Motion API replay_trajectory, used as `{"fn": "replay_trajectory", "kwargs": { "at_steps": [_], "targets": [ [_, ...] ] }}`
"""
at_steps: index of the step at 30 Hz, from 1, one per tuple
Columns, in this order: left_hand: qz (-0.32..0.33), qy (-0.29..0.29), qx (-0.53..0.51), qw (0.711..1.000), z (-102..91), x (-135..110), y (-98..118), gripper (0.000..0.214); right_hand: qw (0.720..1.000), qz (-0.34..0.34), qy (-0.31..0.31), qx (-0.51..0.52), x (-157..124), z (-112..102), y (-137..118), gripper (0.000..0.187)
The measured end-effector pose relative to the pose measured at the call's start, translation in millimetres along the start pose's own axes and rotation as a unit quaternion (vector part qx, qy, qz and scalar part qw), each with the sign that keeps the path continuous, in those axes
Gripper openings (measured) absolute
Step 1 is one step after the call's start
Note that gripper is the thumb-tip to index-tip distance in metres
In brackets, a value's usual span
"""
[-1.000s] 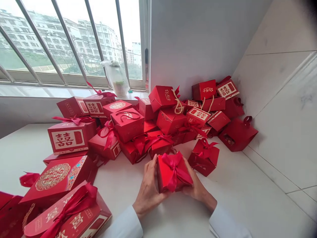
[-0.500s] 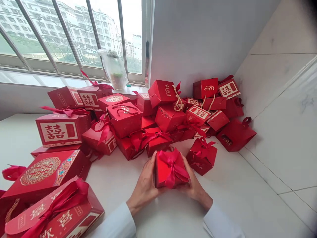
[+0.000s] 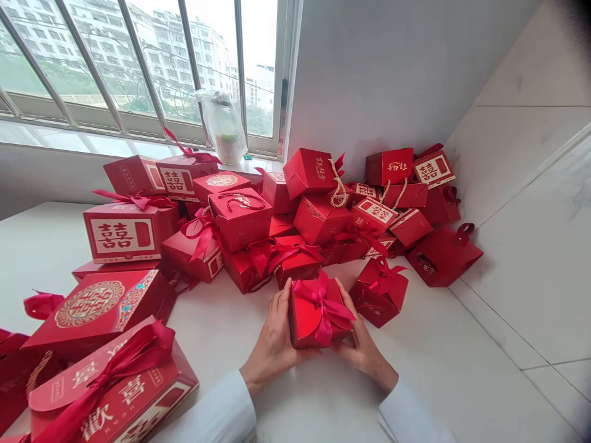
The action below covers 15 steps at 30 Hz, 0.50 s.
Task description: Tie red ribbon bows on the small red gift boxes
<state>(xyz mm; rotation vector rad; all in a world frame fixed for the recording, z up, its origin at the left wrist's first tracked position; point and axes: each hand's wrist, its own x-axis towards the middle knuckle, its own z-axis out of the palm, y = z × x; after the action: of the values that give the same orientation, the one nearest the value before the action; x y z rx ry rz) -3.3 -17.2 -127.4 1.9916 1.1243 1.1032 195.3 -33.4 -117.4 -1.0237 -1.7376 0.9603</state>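
Between my two hands is a small red gift box (image 3: 302, 320) with a bright pink-red ribbon bow (image 3: 324, 304) tied over its top. My left hand (image 3: 273, 335) is closed along the box's left side, thumb near its lower front edge. On the other side my right hand (image 3: 362, 351) grips the right face, its fingers partly hidden behind the box. Just right of my right hand, a second red box (image 3: 379, 292) with a ribbon bow rests tilted on the white table. The underside of the held box is out of sight.
A heap of several red boxes (image 3: 242, 221) lies along the wall behind my hands. Larger red boxes (image 3: 115, 387) stand at the left on the white table (image 3: 438, 375). A plastic-wrapped cup (image 3: 226, 132) sits on the sill by the barred window. A tiled wall (image 3: 530, 246) bounds the right.
My view has shifted slightly left, so the surroundings appear farther right. Both hands keep hold of the gift box, which is turned or tilted a little, showing more of its rounded top flap.
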Motion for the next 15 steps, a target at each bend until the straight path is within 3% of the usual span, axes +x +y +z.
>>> {"fn": "replay_trajectory", "kwargs": {
  "at_steps": [5,8,11,13,15],
  "targets": [
    [-0.009,-0.017,-0.011,1.0,1.2,-1,-3,0.13,0.999,0.008,-0.028,-0.028,4,1,3,0.097],
    [-0.004,-0.007,-0.021,1.0,2.5,-3,-8,0.127,0.995,0.071,-0.008,-0.062,-4,-6,-4,0.096],
    [-0.008,-0.004,-0.033,0.999,3.2,-4,-11,0.13,0.983,0.146,0.021,-0.113,-42,-20,-19,0.077],
    [-0.009,-0.008,-0.03,0.999,3.3,-4,-12,0.131,0.982,0.139,0.073,-0.103,-83,-30,-29,0.073],
    [-0.004,-0.008,-0.022,1.0,3.6,-5,-12,0.13,0.985,0.142,0.056,-0.078,-124,-39,-39,0.07]
  ]
}}
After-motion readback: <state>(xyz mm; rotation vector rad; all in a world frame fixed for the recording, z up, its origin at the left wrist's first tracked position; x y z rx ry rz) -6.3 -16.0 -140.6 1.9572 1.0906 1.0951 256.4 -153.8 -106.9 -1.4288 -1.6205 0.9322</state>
